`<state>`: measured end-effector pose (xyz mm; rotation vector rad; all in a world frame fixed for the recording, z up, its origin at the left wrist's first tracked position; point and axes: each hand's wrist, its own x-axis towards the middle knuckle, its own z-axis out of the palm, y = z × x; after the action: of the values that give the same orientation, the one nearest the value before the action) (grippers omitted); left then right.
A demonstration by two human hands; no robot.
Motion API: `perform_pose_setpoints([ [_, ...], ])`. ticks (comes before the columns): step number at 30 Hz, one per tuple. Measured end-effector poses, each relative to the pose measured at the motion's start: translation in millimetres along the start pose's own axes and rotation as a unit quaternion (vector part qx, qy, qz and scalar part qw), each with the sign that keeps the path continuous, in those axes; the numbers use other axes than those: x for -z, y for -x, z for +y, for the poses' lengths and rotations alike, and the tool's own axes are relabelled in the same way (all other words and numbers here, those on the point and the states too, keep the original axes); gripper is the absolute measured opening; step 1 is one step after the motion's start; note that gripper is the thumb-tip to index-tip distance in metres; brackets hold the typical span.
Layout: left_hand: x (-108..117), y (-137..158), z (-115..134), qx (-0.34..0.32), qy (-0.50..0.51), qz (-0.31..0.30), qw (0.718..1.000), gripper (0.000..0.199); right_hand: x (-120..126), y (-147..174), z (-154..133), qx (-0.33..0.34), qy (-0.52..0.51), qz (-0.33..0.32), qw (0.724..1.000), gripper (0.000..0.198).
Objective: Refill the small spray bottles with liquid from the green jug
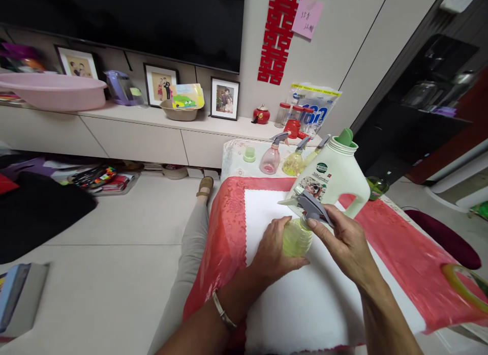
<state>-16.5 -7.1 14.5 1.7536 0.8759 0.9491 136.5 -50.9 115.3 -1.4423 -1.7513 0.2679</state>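
My left hand (271,250) is wrapped round the body of a small yellow-green spray bottle (296,238), which it holds above the white cloth. At the bottle's neck, my right hand (343,238) grips the grey spray head (312,206), its thumb against the collar. The nozzle points to the left. Just behind stands a large pale-green detergent jug (337,172) with a green cap piece (346,137) in its mouth. Farther back are a pink spray bottle (270,159) and a yellow one (293,163), with a third partly hidden by the jug. A light-green cap (249,154) lies left of them.
The white cloth (297,309) lies over a red plastic table cover (396,243). A roll of tape (463,284) rests at the right edge, and a dark green bottle (377,187) stands behind the jug. Along the wall, a cabinet holds a pink basin (57,90) and framed photos.
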Motion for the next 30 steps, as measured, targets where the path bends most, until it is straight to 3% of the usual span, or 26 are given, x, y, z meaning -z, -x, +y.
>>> perform_pose_setpoints([
  [6,1,0,0,-0.011,0.004,0.000,1.000,0.093,-8,5,5,-0.022,-0.078,-0.001,0.997,0.018],
  [13,0,1,-1,-0.015,-0.003,0.001,1.000,0.092,-25,18,27,-0.092,-0.254,-0.024,0.963,0.036],
  [23,0,0,1,-0.018,-0.005,0.003,1.000,0.089,-37,22,22,-0.129,-0.254,0.068,0.956,0.038],
  [26,0,0,2,-0.009,-0.006,0.001,1.000,0.089,-36,24,23,-0.129,-0.283,0.040,0.950,0.043],
  [30,1,0,2,-0.002,-0.005,-0.002,1.000,0.090,-35,26,27,-0.126,-0.379,-0.001,0.917,0.042],
])
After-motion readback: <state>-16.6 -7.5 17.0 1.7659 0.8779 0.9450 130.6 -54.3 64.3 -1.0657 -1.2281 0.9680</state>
